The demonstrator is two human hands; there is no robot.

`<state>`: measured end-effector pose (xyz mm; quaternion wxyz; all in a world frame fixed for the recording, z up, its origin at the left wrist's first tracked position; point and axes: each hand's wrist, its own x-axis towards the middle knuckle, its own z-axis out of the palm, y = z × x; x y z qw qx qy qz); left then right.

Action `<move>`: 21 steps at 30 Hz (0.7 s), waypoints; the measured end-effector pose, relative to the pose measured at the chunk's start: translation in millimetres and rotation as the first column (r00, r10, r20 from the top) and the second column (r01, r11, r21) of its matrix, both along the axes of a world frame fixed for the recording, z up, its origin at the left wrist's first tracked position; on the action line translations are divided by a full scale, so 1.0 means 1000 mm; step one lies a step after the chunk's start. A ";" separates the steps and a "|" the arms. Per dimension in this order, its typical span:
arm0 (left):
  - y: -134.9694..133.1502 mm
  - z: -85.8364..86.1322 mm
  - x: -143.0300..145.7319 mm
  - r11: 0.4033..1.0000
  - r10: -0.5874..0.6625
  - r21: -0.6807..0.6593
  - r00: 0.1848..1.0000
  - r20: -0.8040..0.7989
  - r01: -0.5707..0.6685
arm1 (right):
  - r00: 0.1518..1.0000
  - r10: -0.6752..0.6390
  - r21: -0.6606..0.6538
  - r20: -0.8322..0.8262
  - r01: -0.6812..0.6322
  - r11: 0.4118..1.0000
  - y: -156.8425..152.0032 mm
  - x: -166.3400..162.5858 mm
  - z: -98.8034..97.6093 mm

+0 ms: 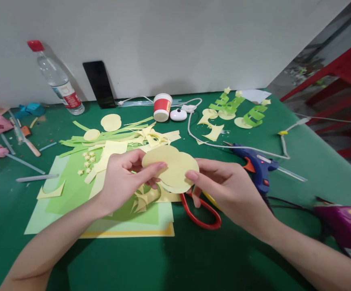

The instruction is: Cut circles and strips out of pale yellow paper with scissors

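Overlapping pale yellow paper circles [175,167] are held up between my two hands, above the table. My left hand [129,171] pinches their left edge, thumb on top and fingers behind. On the other edge, my right hand [220,182] grips with its thumb in front and fingers curled beneath. Red-handled scissors [201,220] lie partly hidden under my right hand. Below my left hand spread green paper sheets [72,178] with yellow cut scraps [145,200] and several small folded paper stars [87,161]. More cut circles [111,122] rest behind, beside green strips [84,141].
Right of my hands lie a blue glue gun [257,161] and a purple one [341,226], with cords. Green spiral paper pieces on round bases [226,115] stand at the back. A bottle [60,81], a phone [99,85] and a paper cup [162,108] line the wall.
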<state>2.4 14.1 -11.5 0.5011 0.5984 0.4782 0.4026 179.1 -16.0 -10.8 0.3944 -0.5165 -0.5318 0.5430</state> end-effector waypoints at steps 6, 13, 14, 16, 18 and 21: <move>0.006 0.003 -0.004 0.999 0.042 -0.015 0.993 0.114 -0.041 | 0.994 -0.105 0.027 -0.042 0.106 0.994 0.003 0.008 -0.002; 0.008 0.003 -0.005 0.997 -0.012 -0.071 0.996 0.086 0.018 | 0.987 -0.152 0.067 -0.051 0.155 0.986 0.007 0.008 -0.003; 0.007 0.003 -0.004 0.993 -0.045 -0.104 0.998 0.041 0.050 | 0.992 -0.126 0.083 -0.020 0.128 0.988 0.006 0.005 -0.003; 0.006 0.003 -0.002 0.978 -0.126 -0.177 0.989 -0.076 0.111 | 0.998 -0.056 0.110 0.032 0.052 0.993 0.004 0.000 -0.004; 0.005 0.002 0.000 0.969 -0.181 -0.202 0.967 -0.180 0.144 | 0.998 -0.009 0.129 0.059 0.001 0.992 0.002 -0.003 -0.006; 0.004 0.002 0.002 0.977 -0.203 -0.131 0.932 -0.301 0.170 | 0.998 0.003 0.135 0.070 -0.013 0.991 0.002 -0.005 -0.011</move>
